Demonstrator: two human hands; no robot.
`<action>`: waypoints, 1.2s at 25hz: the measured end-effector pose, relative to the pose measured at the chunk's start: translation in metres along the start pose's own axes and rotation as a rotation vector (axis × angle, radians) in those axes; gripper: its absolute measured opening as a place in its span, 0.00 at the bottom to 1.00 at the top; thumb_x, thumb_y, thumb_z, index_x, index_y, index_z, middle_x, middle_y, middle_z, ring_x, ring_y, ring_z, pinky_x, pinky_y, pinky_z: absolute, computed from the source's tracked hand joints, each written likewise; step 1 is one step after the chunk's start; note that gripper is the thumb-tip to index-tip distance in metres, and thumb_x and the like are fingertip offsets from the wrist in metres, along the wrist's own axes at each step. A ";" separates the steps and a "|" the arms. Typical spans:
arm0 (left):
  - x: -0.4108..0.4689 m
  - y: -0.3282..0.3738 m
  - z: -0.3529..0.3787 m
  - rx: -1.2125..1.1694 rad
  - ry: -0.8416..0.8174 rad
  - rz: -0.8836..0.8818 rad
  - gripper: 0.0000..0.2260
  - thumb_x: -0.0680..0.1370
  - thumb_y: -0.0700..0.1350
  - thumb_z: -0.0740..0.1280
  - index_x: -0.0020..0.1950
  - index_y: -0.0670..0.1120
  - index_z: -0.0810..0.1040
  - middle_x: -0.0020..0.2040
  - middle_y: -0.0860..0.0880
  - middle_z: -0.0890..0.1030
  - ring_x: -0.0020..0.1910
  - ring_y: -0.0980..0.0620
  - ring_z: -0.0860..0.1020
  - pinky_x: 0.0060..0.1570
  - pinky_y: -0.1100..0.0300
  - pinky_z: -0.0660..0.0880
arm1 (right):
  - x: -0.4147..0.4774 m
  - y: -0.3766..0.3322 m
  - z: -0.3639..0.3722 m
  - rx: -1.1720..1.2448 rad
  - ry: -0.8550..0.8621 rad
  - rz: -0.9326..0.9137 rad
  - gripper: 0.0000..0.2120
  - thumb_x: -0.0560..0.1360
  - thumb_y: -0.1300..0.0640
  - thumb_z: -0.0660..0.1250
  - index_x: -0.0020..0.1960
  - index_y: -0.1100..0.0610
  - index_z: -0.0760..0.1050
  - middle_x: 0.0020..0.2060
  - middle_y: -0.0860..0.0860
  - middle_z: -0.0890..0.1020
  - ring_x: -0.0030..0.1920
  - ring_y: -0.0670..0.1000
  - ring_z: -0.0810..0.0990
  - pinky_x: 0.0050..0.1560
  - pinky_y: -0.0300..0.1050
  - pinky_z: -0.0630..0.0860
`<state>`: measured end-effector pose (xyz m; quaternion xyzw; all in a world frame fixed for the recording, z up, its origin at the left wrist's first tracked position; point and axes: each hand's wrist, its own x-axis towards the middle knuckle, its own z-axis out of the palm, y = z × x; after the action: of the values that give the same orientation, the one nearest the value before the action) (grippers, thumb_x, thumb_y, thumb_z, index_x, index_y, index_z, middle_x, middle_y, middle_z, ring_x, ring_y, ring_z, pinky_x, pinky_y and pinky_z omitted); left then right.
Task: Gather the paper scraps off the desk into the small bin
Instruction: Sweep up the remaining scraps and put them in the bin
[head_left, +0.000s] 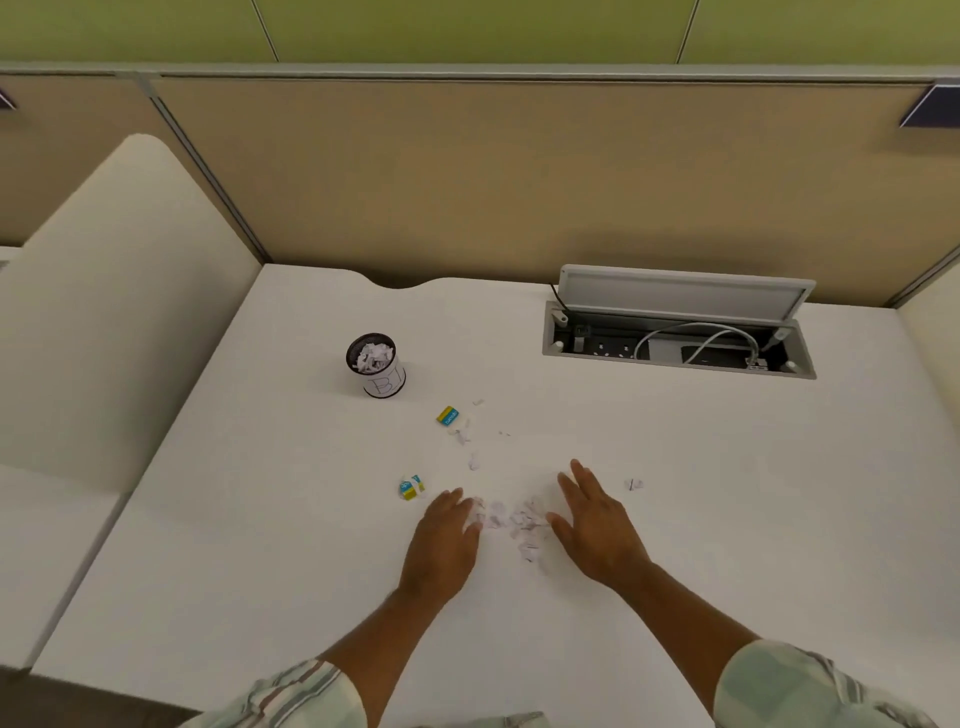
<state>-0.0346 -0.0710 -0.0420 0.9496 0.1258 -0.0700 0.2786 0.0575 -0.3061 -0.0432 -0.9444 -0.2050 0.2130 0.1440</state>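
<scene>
A small heap of white paper scraps (522, 522) lies on the white desk (727, 493) between my two hands. My left hand (447, 540) rests flat at the heap's left side, fingertips touching scraps. On the heap's right, my right hand (592, 525) lies flat with fingers apart. Loose scraps (465, 434) trail up from the heap, and one scrap (632, 484) lies alone to the right. The small bin (382, 374), a black mesh cup with a white label, stands upright at the far left and holds several scraps.
A yellow and blue eraser (447, 415) lies near the trail of scraps. A crumpled yellow and blue wrapper (411, 487) sits left of my left hand. An open cable tray (675, 343) with its lid up is at the back right. A partition wall stands behind.
</scene>
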 end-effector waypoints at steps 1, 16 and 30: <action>0.002 -0.001 -0.008 -0.069 0.084 -0.085 0.18 0.82 0.46 0.65 0.71 0.42 0.75 0.73 0.44 0.74 0.75 0.45 0.68 0.75 0.58 0.60 | 0.000 0.012 -0.008 -0.002 0.010 0.037 0.34 0.82 0.37 0.51 0.82 0.54 0.52 0.83 0.52 0.47 0.82 0.53 0.49 0.77 0.52 0.60; 0.073 -0.064 -0.065 -0.154 -0.005 -0.388 0.11 0.78 0.41 0.69 0.59 0.41 0.84 0.59 0.40 0.80 0.59 0.41 0.79 0.60 0.52 0.75 | -0.009 0.007 0.014 0.049 -0.132 0.256 0.41 0.81 0.37 0.57 0.82 0.59 0.46 0.83 0.55 0.46 0.82 0.56 0.48 0.75 0.57 0.64; 0.071 -0.036 -0.068 -0.259 0.117 -0.166 0.08 0.76 0.39 0.68 0.40 0.46 0.86 0.43 0.48 0.85 0.45 0.50 0.82 0.51 0.54 0.79 | 0.038 -0.072 0.005 0.051 0.045 0.043 0.30 0.83 0.43 0.56 0.80 0.55 0.59 0.80 0.53 0.61 0.79 0.53 0.61 0.76 0.51 0.63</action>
<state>0.0276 0.0094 -0.0183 0.8945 0.2276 -0.0205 0.3843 0.0628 -0.2255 -0.0345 -0.9491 -0.1758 0.2002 0.1681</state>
